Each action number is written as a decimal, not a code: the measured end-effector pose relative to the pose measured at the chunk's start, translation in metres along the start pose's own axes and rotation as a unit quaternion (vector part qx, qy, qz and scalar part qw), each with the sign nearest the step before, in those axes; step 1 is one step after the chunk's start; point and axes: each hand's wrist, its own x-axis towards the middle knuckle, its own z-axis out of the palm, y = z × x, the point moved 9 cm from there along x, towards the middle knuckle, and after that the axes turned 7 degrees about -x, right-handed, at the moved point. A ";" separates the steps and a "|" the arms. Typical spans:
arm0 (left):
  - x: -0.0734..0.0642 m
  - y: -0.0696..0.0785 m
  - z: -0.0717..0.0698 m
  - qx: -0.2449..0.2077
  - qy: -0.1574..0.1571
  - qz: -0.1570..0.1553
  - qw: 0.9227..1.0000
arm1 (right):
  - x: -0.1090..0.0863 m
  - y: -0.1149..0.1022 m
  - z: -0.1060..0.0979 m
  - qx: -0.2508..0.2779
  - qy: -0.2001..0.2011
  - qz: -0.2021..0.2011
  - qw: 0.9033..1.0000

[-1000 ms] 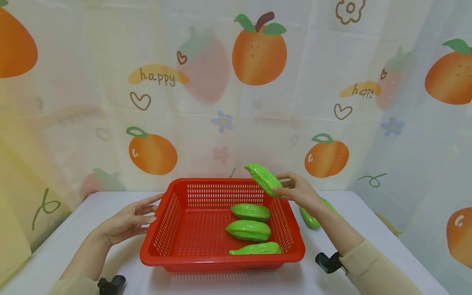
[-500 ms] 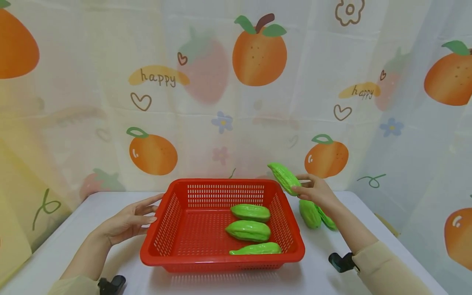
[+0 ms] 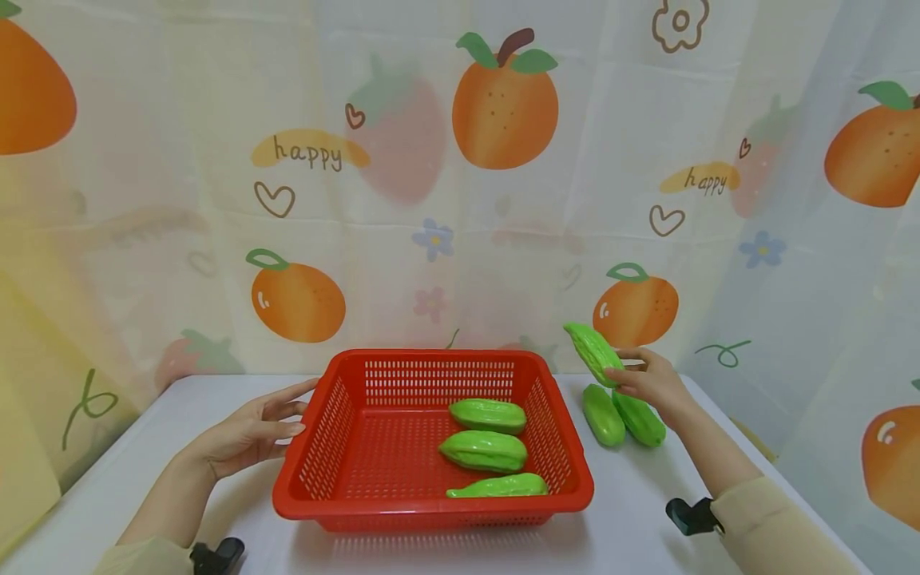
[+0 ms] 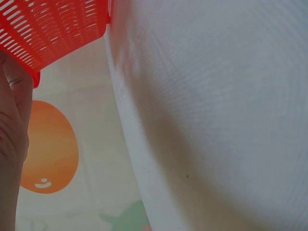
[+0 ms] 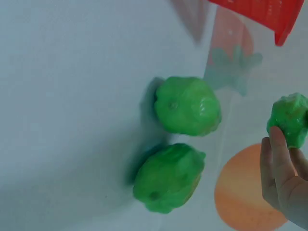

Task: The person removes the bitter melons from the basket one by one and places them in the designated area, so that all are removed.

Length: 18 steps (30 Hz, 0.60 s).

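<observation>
In the head view my right hand [image 3: 650, 382] pinches a green bitter melon [image 3: 593, 351] by its lower end, holding it tilted above the table to the right of the red basket [image 3: 431, 505]. Below it, two more bitter melons, a left one [image 3: 604, 415] and a right one [image 3: 640, 418], lie side by side on the table. My left hand [image 3: 247, 427] rests its thumb and fingertips against the basket's left rim. Three bitter melons lie in the right half of the basket: a back one [image 3: 489, 415], a middle one [image 3: 485, 450] and a front one [image 3: 503, 485], partly hidden by the front rim.
The basket stands on a white-covered table [image 3: 237, 511]. Behind the table hangs a curtain [image 3: 402, 303] printed with oranges and strawberries. Black devices are strapped at my left wrist [image 3: 218, 554] and right wrist [image 3: 691, 516].
My right hand has carried its bitter melon rightward from over the basket's right rim to above the two on the table, which now show more fully. My left hand and the basket stay put.
</observation>
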 end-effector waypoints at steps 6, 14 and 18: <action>-0.001 0.001 0.002 -0.004 -0.008 0.007 1.000 | 0.000 0.019 -0.014 -0.008 0.007 0.014 1.000; 0.000 0.001 0.002 -0.006 -0.009 0.011 1.000 | 0.000 0.047 -0.029 0.002 0.018 0.038 0.999; 0.000 0.001 0.003 -0.007 -0.009 0.010 1.000 | 0.000 0.065 -0.036 -0.003 0.030 0.054 0.998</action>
